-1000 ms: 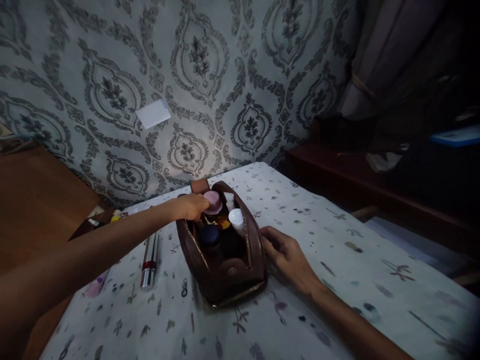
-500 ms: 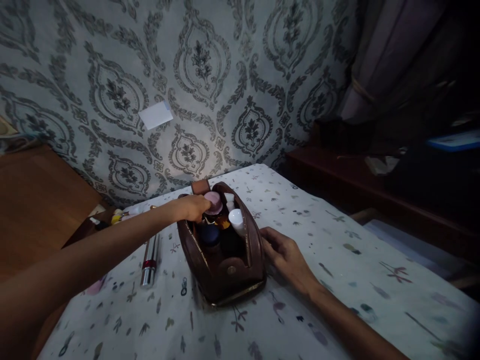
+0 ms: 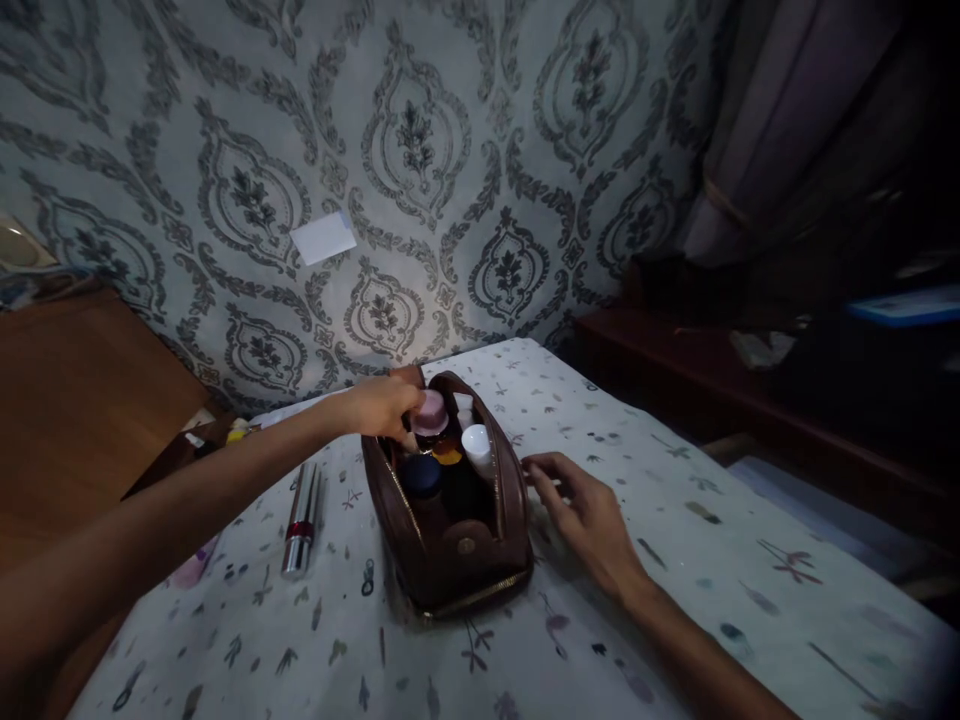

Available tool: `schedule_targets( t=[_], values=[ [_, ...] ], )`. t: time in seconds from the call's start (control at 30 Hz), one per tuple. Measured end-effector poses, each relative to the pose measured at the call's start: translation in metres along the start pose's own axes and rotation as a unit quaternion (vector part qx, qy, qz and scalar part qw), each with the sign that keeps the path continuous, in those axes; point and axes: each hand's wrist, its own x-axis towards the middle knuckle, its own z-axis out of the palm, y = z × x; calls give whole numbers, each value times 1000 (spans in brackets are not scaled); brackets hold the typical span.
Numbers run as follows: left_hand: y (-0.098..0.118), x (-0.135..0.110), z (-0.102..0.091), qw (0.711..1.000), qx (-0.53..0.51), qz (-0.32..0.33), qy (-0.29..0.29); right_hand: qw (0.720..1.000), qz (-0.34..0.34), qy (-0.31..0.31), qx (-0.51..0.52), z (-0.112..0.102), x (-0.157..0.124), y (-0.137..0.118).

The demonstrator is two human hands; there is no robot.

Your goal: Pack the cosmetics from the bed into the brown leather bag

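Observation:
A brown zippered cosmetic bag (image 3: 469, 575) stands unzipped on the cloth-covered table. My left hand (image 3: 381, 408) reaches into its far left part, fingers bent beside a pink-capped jar (image 3: 430, 413); what they hold, if anything, is hidden. Also in the bag are a dark blue round lid (image 3: 421, 475), a white-capped container (image 3: 477, 443), a small white tube (image 3: 463, 404) and something amber (image 3: 448, 454). At the bag's right side, my right hand (image 3: 589, 510) has its fingers apart, the fingertips close to the leather.
A silver tube with a red band (image 3: 301, 522) lies left of the bag. Beyond my left forearm are small bottles with a yellow part (image 3: 237, 434). A pink item (image 3: 195, 565) is partly hidden under that arm. Patterned wallpaper (image 3: 416, 140) rises behind the table.
My left hand has shifted at the bag's far left, and its bent fingers now show beside the pink cap. My right hand's thumb and fingers have spread a little. The view has tilted slightly.

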Motion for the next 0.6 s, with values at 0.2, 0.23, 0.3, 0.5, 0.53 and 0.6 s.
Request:
schedule_targets(
  t=[0.2,0.23,0.3,0.5,0.53,0.6],
  values=[
    [-10,-40,-56,990,-95,40,93,978,-206,-19,-26,-12,34,-82],
    [-9,-44,-62,989,-96,38,102,972,-215,-84,-37,-8,45,-97],
    [-6,-49,-69,988,-90,29,120,961,-212,-164,-63,6,68,-118],
    [-9,-53,-51,981,-88,-13,171,948,-160,-254,-103,53,112,-132],
    [-14,-54,-46,979,-105,-6,175,944,-162,-266,-105,58,115,-132],
    [-24,-61,-34,973,-162,11,164,935,-160,-295,-114,65,119,-132]
  ],
)
